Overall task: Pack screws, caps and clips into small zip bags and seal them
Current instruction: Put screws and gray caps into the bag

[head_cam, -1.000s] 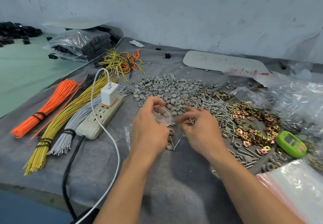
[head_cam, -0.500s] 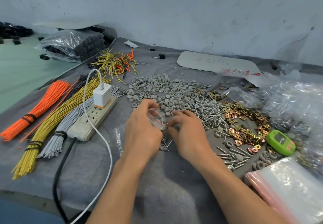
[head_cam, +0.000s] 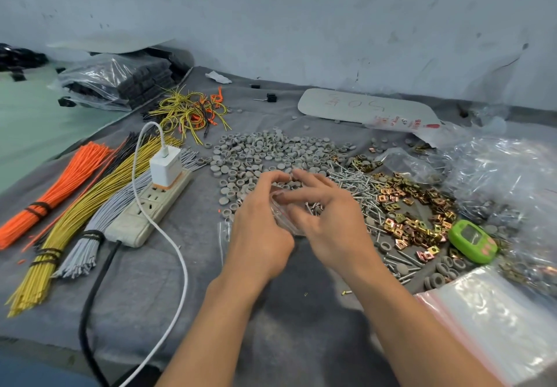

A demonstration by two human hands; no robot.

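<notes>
Wall (head_cam: 301,24): pale, scuffed, behind the whole bench; no writing on it.
Grey cloth (head_cam: 144,296): covers the table under everything.
Crumpled clear plastic (head_cam: 497,181): heaped at the far right, with small parts showing through.
Stack of zip bags (head_cam: 497,320): at the lower right corner, flat, with a pink strip along its near edge.
Wire bundles: orange bundle (head_cam: 60,187), yellow bundle (head_cam: 90,205) and grey bundle (head_cam: 99,229) lie side by side at the left, each tied with a dark band.
Bag of black parts (head_cam: 120,82): far left, near the wall.
White panel (head_cam: 361,106): lies flat near the wall with red handwriting, upside down to the camera; "50" can be made out, the rest cannot. Red print on the plastic at its right end is too small to read.
Caps (head_cam: 271,151): a spread pile of grey round caps just beyond the hands.
Screws (head_cam: 355,187): a silver heap touching the caps' right side.
Clips (head_cam: 413,214): brass squares right of the screws.
Left hand (head_cam: 259,235): fingers curled round the small zip bag (head_cam: 283,217), gripping it just above the cloth.
Right hand (head_cam: 331,223): fingers bent over the bag's mouth and touching it; whether they pinch anything cannot be told.
Power strip (head_cam: 144,214): beside the grey bundle; no brand legible.
Charger (head_cam: 165,166): white, plugged into the strip, unmarked.
Green device (head_cam: 471,240): right of the clips; its screen is unreadable.
</notes>
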